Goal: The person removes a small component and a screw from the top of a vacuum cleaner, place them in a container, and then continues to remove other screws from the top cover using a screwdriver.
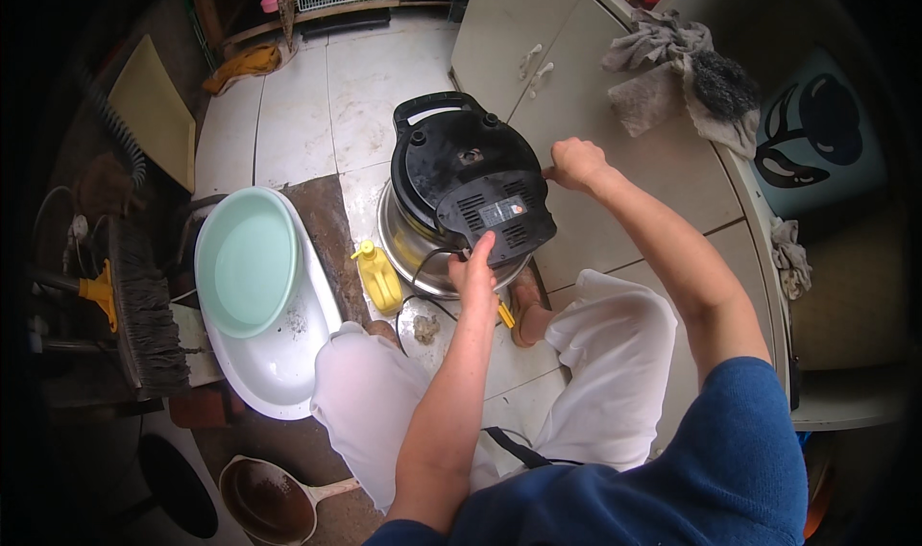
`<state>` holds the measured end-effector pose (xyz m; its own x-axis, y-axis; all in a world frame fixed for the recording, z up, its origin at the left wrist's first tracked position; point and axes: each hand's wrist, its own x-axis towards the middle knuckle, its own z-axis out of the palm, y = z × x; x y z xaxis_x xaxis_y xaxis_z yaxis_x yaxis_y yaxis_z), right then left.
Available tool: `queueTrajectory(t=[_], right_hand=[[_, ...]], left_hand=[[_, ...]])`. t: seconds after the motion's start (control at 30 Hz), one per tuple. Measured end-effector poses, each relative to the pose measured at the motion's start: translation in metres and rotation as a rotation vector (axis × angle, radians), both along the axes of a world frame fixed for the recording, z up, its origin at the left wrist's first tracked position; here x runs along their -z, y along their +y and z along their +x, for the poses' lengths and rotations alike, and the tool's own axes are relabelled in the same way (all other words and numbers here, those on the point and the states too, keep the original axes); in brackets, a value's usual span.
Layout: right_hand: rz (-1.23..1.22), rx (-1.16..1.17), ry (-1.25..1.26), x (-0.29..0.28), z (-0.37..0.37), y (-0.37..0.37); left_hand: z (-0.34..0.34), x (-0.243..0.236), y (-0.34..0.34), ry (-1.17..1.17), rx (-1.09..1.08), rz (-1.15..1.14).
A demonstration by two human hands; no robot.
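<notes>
A round black electric appliance (471, 157), probably a cooker, is tilted so that its underside faces me, with vents, small feet and a label showing. Below it is a round shiny metal basin or pot (388, 221), largely covered. My left hand (473, 272) grips the near lower edge, thumb up on the vented base and fingers mostly hidden. At the right side, my right hand (579, 165) is closed with curled fingers against the rim. A black cord (419, 275) hangs near my left hand. A yellow bottle (380, 279) stands left of the basin.
On the left a pale green basin (248, 261) rests in a white tub (274, 378), beside a broom (149, 306). A long-handled pan (269, 503) lies lower left. White cabinets (615, 143) with hanging rags (672, 75) bound the right side. A wad (425, 329) lies between my feet.
</notes>
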<state>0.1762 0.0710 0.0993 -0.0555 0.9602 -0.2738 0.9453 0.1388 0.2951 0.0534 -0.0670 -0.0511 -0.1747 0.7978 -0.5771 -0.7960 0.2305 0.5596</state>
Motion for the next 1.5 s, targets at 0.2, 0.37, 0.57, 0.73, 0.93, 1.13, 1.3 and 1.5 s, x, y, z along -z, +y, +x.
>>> queueTrajectory(t=[0.2,0.37,0.57,0.73,0.93,1.13,1.3,1.5], right_hand=[[-0.001,-0.051,-0.059,0.005,0.006,0.005],[0.064,-0.193,-0.101,0.006,0.003,-0.003],[0.104,-0.223,0.004,0.013,0.021,0.000],[0.006,-0.070,0.016,0.005,0.005,-0.002],[0.104,0.041,0.085,0.000,0.021,0.011],[0.185,0.066,0.531,0.004,0.052,0.002],[0.238,0.098,0.876,0.020,0.061,-0.015],[0.441,0.144,1.212,0.046,0.076,-0.027]], left_hand=[[0.001,-0.002,-0.001,-0.036,0.034,0.035],[-0.002,-0.002,-0.001,-0.028,0.015,0.035],[0.001,-0.002,0.001,-0.018,0.015,0.003],[-0.004,-0.004,-0.001,-0.024,0.010,0.017],[-0.004,-0.005,-0.001,-0.024,0.023,0.009],[-0.004,-0.002,0.000,-0.024,0.030,0.007],[-0.007,-0.003,-0.001,-0.027,0.048,0.000],[-0.011,0.002,0.000,-0.039,0.080,-0.002]])
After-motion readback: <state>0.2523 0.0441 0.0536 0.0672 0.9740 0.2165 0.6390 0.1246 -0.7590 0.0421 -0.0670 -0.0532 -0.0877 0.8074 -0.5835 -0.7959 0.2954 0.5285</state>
